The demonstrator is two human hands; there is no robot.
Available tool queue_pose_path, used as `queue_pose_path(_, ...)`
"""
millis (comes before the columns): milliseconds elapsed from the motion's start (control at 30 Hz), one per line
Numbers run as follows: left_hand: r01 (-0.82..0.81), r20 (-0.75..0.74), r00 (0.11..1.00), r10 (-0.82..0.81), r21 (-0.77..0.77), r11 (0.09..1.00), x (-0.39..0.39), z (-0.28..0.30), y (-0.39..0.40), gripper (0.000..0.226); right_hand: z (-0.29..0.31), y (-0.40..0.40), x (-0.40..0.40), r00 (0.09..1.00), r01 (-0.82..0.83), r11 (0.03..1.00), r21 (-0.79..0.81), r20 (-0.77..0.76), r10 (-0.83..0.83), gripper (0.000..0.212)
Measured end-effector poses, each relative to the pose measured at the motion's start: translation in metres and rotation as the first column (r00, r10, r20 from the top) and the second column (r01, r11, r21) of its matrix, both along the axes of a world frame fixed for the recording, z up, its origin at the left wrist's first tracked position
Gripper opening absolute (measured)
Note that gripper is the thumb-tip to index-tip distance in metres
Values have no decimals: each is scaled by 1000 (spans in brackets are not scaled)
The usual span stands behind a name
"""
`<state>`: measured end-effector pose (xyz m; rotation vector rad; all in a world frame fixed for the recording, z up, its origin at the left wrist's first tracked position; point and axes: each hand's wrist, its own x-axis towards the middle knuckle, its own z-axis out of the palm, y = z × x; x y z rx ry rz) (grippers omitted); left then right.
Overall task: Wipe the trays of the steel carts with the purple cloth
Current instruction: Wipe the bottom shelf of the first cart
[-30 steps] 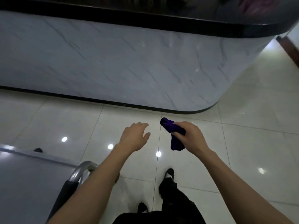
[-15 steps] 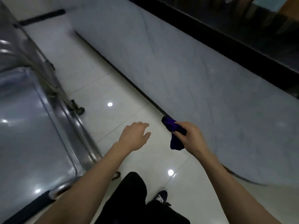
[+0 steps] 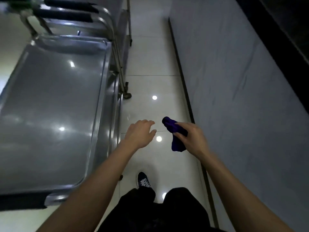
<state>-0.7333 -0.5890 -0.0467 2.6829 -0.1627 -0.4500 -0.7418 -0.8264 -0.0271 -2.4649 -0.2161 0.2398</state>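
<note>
— Where's the purple cloth (image 3: pixel 175 133)?
— Bunched in the right hand (image 3: pixel 192 139), fingers closed round it, held over the floor (image 3: pixel 150 56) beside the marble wall (image 3: pixel 242 97).
— And the left hand (image 3: pixel 139 133)?
— Empty, fingers loosely spread, just right of the steel cart's tray (image 3: pixel 50 114). Nothing touches the tray. More cart handles (image 3: pixel 66 14) stand beyond.

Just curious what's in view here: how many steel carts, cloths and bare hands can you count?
Shiny steel carts: 2, nearest tray, another behind
Crumpled purple cloth: 1
Bare hands: 2, left hand, right hand
Total: 5
</note>
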Motion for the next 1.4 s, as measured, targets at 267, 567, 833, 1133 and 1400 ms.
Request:
queue_pose_path(267, -294, -49, 955, 294, 0, 956, 27, -11, 29, 46, -8, 25, 104, 958, -280, 960, 14, -66, 280, 32)
queue_pose_path(567, -610, -159, 778, 608, 39, 791, 59, -23, -4, 47, -43, 28, 218, 777, -615, 787, 39, -137, 614, 30)
queue_pose_path(833, -880, -192, 471, 861, -31, 475, 37, -38, -28, 47, -66, 87, 265, 519, -842, 536, 49, -195, 832, 33)
queue_pose_path(1133, -971, -260, 238, 936, -37, 237, 17, -75, -34, 44, -87, 146, 271, 331, -930, 359, 78, -242, 912, 31)
queue_pose_path(1400, -1000, -275, -19, 961, 23, -13, 24, -87, -63, 43, -116, 169, 302, 117, -982, 153, 111, -278, 954, 29)
